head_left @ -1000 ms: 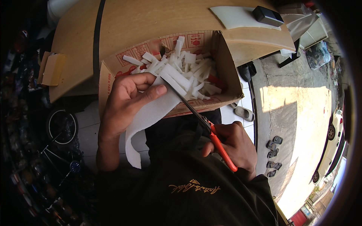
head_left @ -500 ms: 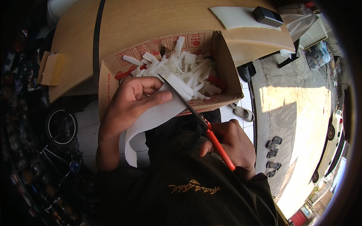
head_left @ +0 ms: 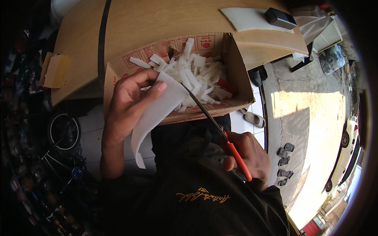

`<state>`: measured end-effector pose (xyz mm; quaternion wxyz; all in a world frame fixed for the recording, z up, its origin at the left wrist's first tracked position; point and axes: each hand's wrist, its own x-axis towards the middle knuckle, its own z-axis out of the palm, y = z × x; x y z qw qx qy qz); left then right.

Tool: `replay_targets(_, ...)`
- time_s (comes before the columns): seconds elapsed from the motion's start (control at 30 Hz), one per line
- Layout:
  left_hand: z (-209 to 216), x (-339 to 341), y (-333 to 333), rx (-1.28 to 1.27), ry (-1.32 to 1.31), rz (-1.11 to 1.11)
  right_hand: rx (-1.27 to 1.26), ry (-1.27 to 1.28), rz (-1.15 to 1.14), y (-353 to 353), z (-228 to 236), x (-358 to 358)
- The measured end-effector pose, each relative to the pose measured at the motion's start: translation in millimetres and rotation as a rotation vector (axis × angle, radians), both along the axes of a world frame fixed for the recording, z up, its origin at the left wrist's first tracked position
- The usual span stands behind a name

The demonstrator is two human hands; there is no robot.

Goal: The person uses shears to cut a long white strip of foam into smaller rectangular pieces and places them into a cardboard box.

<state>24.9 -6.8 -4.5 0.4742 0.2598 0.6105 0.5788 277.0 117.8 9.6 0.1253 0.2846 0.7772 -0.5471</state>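
Note:
My left hand pinches a strip of white foam sheet between thumb and fingers. The strip's lower end curls down past my wrist. In my right hand are scissors with red handles and dark blades, pointing up and left. Their tip is close to the strip's right edge, and the blades look nearly together. Under the strip and the blades stands an open cardboard box, holding many short cut white foam pieces and a few red bits.
Behind the box is a wooden table; a white sheet with a dark block lies on its far right. A small yellow-brown carton sits at the left. Sandals and a bicycle wheel are lower down.
A narrow piece has come off the strip's end and lies among the pieces in the box. The scissors have drawn back down and right; my left hand has shifted slightly up and left.

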Motion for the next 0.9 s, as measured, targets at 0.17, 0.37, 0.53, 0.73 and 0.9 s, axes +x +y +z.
replay_targets(0.17, -2, 6, 3, 0.034, 0.024, 0.035, -0.013, 0.006, 0.025, 1, -2, 0)
replay_targets(0.37, -1, 7, 5, 0.032, 0.027, 0.035, -0.02, 0.031, -0.006, -1, -1, -11)
replay_targets(0.53, 1, 6, 1, 0.033, 0.001, 0.056, 0.013, -0.054, -0.075, -5, 4, -13)
replay_targets(0.73, 3, 5, -5, -0.076, 0.02, -0.068, 0.053, -0.038, -0.136, -8, 4, -17)
replay_targets(0.9, 3, 7, -3, -0.078, -0.008, -0.04, -0.016, -0.031, -0.106, -6, 7, -13)
